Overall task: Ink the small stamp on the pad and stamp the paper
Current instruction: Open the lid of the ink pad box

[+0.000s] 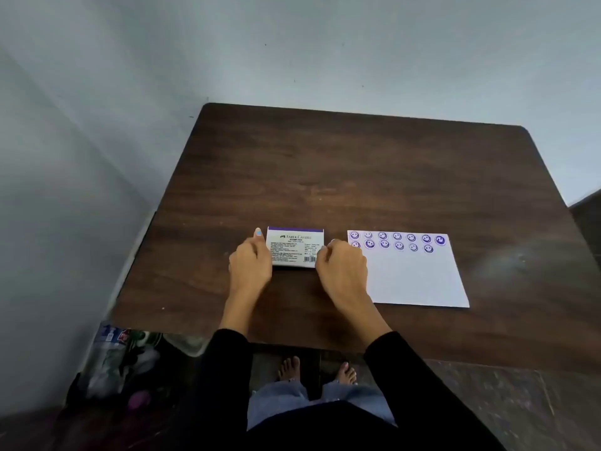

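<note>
Stamp pad, a closed white box with a purple strip along its far edge and dark print on its lid, is seen lying flat on the dark wooden tabletop, near the front edge and a little left of the middle. It is flanked by both hands. The left hand is set against the box's left side, with a finger carrying a light blue nail raised at the far left corner. The right hand is pressed to the right side, its fingers curled inward; the box appears to be gripped between the two hands, though how tightly cannot be told. The small stamp itself cannot be made out; whether it is tucked in the curled right hand cannot be told.

Just to the right, a white sheet of paper is laid flat, its near left corner covered by the right wrist. Two rows of purple smiley prints are marked along its far edge. Black sleeves are worn on both arms.
</note>
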Tool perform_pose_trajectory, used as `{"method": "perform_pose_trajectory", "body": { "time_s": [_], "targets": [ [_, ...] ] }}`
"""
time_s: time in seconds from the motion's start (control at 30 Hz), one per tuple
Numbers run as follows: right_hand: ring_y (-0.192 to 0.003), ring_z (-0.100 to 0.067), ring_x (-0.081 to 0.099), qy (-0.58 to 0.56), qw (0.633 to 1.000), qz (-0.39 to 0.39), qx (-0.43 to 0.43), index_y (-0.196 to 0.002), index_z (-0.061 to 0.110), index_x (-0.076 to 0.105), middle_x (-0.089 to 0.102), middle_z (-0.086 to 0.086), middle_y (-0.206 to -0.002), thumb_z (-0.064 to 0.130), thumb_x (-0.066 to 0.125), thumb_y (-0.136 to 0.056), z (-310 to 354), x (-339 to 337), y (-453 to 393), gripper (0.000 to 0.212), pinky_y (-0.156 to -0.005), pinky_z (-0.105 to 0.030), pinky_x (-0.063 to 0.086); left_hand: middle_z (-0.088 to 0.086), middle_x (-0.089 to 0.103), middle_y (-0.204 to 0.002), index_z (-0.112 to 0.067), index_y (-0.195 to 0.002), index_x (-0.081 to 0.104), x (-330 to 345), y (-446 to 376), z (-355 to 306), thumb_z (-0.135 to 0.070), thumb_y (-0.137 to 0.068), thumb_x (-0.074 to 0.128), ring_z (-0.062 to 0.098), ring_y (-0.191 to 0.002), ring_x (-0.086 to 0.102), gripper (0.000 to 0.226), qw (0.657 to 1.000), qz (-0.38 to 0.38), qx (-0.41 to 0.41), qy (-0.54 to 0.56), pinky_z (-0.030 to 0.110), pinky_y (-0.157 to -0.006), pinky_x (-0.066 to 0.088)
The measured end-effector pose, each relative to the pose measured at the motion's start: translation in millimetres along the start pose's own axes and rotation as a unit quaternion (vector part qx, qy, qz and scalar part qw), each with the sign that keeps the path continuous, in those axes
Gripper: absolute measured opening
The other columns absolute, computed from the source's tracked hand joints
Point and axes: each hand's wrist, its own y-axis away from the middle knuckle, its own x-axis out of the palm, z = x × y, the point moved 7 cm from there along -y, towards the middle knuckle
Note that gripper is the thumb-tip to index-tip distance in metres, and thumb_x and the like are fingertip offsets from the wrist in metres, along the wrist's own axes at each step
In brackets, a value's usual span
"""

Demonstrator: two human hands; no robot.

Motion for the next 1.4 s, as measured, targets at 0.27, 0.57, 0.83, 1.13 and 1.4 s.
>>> {"method": "perform_pose_trajectory", "body": {
  "time_s": [0.27, 0.57, 0.83, 1.13, 1.4],
  "targets": [
    [-0.09, -0.037, 0.062, 0.024, 0.999, 0.03, 0.006, -0.077, 0.008, 0.044, 0.065, -0.022, -0.1, 0.013, 0.044, -0.093, -2, 20, 5, 0.017, -0.063, -0.029, 0.033, 0.019, 0.068, -0.109, -0.001, -0.097, 0.066, 5, 0, 13, -0.04, -0.101, 0.028, 0.038, -0.109, 0.055, 0.055, 0.999, 0.019, -0.031, 0.012, 0.039, -0.09, 0.041],
    [-0.09, -0.036, 0.06, 0.017, 0.999, 0.048, 0.001, -0.079, 0.006, 0.049, 0.063, -0.022, -0.101, 0.014, 0.045, -0.091, 3, 24, 5, 0.015, -0.063, -0.031, 0.035, 0.018, 0.069, -0.106, -0.003, -0.093, 0.068, 2, -3, 20, -0.045, -0.1, 0.026, 0.037, -0.105, 0.056, 0.06, 0.997, 0.006, -0.073, 0.017, 0.038, -0.088, 0.04],
    [-0.091, -0.037, 0.06, 0.012, 1.0, 0.01, -0.006, -0.097, 0.005, 0.063, 0.065, -0.018, -0.101, 0.021, 0.044, -0.092, 8, 11, -1, 0.025, -0.064, -0.032, 0.038, 0.017, 0.069, -0.099, -0.005, -0.075, 0.064, -7, -9, 9, -0.049, -0.099, 0.027, 0.037, -0.104, 0.056, 0.062, 0.996, -0.009, -0.086, 0.027, 0.038, -0.089, 0.04],
    [-0.094, -0.04, 0.06, 0.001, 0.999, -0.047, 0.007, -0.088, 0.01, 0.066, 0.068, -0.016, -0.097, 0.043, 0.04, -0.094, 21, -17, -24, 0.043, -0.068, -0.034, 0.034, 0.009, 0.07, -0.091, -0.018, -0.066, 0.055, -23, -30, -7, -0.061, -0.094, 0.025, 0.028, -0.099, 0.063, 0.059, 0.985, -0.006, -0.126, 0.116, 0.036, -0.092, 0.042],
    [-0.101, -0.041, 0.058, -0.033, 0.998, -0.038, 0.034, -0.095, 0.012, 0.068, 0.066, -0.016, -0.106, 0.053, 0.034, -0.094, 32, -29, -65, 0.053, -0.074, -0.037, 0.036, 0.013, 0.068, -0.113, -0.007, -0.116, 0.062, -11, -59, -23, -0.061, -0.095, 0.023, 0.024, -0.113, 0.057, 0.069, 0.975, 0.008, -0.131, 0.178, 0.032, -0.09, 0.031]
  ]
}}
